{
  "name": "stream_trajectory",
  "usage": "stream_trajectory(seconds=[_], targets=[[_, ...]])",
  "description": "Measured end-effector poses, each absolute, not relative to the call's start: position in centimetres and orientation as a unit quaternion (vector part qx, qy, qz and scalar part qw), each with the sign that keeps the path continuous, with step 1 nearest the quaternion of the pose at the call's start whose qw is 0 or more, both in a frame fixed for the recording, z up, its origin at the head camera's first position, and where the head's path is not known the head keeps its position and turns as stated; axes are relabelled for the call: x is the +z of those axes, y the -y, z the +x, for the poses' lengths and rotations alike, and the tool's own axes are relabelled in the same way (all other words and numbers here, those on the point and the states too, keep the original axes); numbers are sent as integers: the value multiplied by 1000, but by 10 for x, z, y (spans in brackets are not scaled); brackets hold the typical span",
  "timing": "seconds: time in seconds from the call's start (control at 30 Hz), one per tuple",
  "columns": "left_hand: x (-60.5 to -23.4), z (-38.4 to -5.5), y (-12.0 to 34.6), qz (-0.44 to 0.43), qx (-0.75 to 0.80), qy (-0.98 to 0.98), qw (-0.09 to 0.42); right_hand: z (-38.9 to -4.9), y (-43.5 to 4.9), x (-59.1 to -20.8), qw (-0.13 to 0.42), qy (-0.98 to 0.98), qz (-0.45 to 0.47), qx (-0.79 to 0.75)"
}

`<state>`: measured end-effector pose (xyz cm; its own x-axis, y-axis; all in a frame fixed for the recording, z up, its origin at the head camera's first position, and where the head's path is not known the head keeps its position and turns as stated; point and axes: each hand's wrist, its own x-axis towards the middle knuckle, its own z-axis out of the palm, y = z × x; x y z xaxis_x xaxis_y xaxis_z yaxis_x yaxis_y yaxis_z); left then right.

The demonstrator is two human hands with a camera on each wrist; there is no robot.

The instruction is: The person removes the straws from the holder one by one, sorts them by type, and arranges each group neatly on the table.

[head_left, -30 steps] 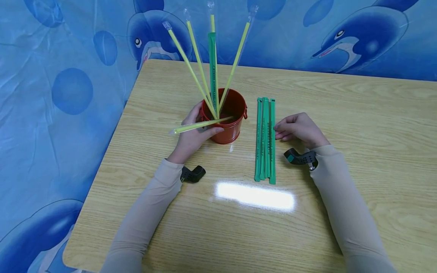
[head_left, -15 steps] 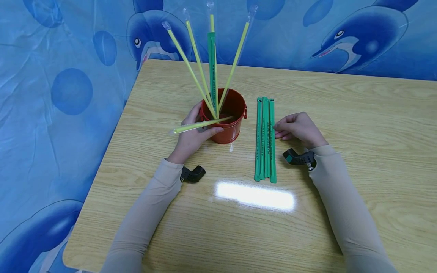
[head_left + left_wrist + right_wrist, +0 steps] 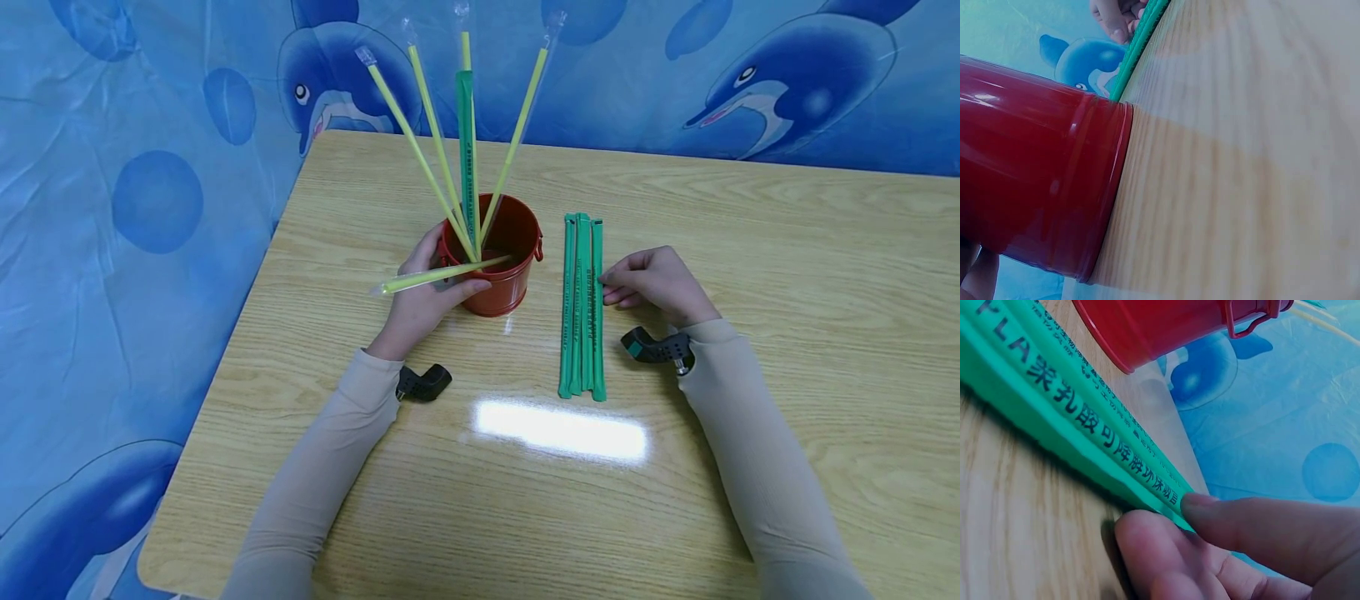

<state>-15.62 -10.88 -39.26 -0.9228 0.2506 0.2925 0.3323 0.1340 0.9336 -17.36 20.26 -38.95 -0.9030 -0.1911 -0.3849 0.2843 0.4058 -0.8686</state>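
Note:
A small red bucket (image 3: 504, 287) stands on the table, and my left hand (image 3: 427, 304) grips its left side with the thumb at the front. Several yellow straws (image 3: 517, 133) in clear sleeves lean in it, one tipped low over that hand. Among them stands one straw in a green wrapper (image 3: 467, 150). Right of the bucket, several green-wrapped straws (image 3: 577, 317) lie side by side. My right hand (image 3: 652, 283) pinches the rightmost green-wrapped straw (image 3: 1104, 469) by its edge, thumb above and a finger beneath in the right wrist view. Its other fingers are curled.
The wooden table (image 3: 840, 333) extends to the right and toward the front. Behind it and on the left hangs a blue curtain (image 3: 150, 292) with dolphins. Black wrist cameras (image 3: 424, 382) sit on both sleeves.
The rightmost green-wrapped straw has shifted slightly at its near end, with my right hand pinching it. My left hand and the bucket look the same.

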Motion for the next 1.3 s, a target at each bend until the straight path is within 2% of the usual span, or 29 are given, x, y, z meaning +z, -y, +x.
stream_trajectory(seconds=[0.47, 0.77, 1.3], targets=[[-389, -156, 109, -182, -637, 749, 17, -168, -192, -389, 189, -847, 24, -496], [-390, -156, 110, -184, -629, 755, 20, -166, -191, -387, 190, -863, 3, -468], [-389, -157, 110, -178, -629, 757, 6, -167, -200, -391, 203, -803, 26, -560]])
